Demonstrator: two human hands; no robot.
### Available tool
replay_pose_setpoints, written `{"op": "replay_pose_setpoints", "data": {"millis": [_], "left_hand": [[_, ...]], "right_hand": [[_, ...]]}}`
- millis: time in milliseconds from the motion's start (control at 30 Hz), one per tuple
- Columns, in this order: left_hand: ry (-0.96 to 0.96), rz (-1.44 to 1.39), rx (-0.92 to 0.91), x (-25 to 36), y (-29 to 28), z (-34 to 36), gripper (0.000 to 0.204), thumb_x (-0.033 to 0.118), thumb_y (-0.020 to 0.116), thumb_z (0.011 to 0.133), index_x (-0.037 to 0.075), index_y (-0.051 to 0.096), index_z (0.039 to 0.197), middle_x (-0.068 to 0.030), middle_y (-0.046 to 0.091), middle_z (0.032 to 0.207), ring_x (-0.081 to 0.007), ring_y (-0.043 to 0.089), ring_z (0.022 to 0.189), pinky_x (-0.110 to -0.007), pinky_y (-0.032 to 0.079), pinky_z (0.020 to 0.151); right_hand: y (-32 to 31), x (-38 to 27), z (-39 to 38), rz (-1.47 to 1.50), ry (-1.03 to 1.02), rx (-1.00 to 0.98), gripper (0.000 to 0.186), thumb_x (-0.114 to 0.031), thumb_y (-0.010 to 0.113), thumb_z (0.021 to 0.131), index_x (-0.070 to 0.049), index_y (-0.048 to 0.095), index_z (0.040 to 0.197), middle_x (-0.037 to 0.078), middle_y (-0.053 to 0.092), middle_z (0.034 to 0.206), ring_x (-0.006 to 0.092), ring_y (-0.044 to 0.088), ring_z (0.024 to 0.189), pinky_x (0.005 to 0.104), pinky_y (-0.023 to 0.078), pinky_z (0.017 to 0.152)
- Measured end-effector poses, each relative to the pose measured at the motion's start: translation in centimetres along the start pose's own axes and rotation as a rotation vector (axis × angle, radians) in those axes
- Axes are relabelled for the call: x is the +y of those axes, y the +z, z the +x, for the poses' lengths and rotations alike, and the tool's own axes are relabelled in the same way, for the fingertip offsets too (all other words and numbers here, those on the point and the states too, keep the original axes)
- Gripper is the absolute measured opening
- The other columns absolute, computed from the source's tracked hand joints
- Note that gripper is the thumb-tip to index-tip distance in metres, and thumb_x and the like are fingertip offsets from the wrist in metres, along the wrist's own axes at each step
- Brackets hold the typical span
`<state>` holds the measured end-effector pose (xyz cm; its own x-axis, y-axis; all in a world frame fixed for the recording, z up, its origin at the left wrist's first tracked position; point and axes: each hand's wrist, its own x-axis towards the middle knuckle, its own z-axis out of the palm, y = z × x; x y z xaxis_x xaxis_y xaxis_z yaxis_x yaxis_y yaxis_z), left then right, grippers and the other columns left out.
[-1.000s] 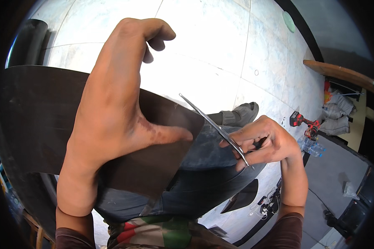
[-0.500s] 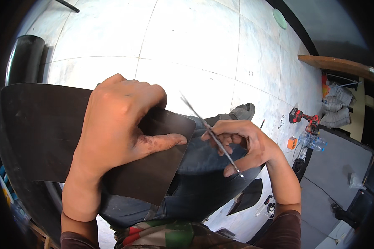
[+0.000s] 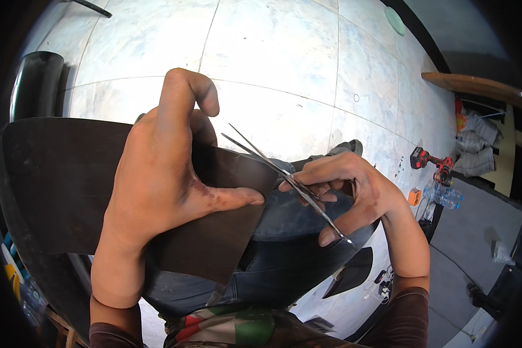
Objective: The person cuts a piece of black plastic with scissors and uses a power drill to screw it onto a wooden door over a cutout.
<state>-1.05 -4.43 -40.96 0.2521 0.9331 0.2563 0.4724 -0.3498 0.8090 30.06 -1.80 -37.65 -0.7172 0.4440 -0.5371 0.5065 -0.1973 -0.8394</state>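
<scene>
My left hand grips a thin dark sheet lying across my lap, its thumb flat near the sheet's right edge and its index finger bent above the far edge. My right hand has its fingers around long metal scissors. Their slightly parted blades cross the sheet's upper right corner; whether they touch it I cannot tell. Blue jeans show beneath the sheet.
Around my legs is a pale tiled floor, with a black cylinder at left. A red-and-black drill, plastic bottles, an orange box, a grey board and a wooden board are at right.
My left hand moved down from its position a second ago; its index finger has since lifted again. The scissors have shifted left over the sheet's corner, their blades now visibly parted.
</scene>
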Motion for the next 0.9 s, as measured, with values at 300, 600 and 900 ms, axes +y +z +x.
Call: {"op": "replay_pose_setpoints", "data": {"millis": [300,600,900], "left_hand": [[0.030,0.004,0.057,-0.6,0.0,-0.4,0.126,0.041,0.114,0.050,0.005,0.035,0.140,-0.0124,0.059,0.120,-0.0148,0.058,0.089,-0.027,0.051,0.070],[0.083,0.020,0.066,-0.9,0.1,-0.6,0.134,0.045,0.114,0.047,0.005,0.033,0.146,-0.0127,0.056,0.129,-0.0142,0.056,0.094,-0.027,0.049,0.070],[0.082,-0.017,0.057,-1.2,0.0,-0.6,0.136,0.045,0.114,0.046,0.006,0.032,0.147,-0.0128,0.055,0.131,-0.0174,0.056,0.108,-0.028,0.049,0.072]], "right_hand": [[-2.2,-1.9,0.6,-0.086,-0.046,-0.121,0.063,-0.021,0.100,0.068,0.008,0.080,0.121,0.004,0.071,0.079,0.0105,0.062,0.068,0.0267,0.038,0.057],[-2.8,-1.7,0.1,-0.115,-0.014,-0.119,0.067,-0.019,0.102,0.066,0.007,0.081,0.124,0.003,0.073,0.081,0.0068,0.054,0.064,0.0259,0.033,0.055],[-3.3,-1.1,-0.1,-0.132,-0.086,-0.131,0.071,-0.023,0.101,0.062,0.008,0.080,0.123,0.005,0.074,0.084,0.0092,0.061,0.068,0.0254,0.041,0.057]]}}
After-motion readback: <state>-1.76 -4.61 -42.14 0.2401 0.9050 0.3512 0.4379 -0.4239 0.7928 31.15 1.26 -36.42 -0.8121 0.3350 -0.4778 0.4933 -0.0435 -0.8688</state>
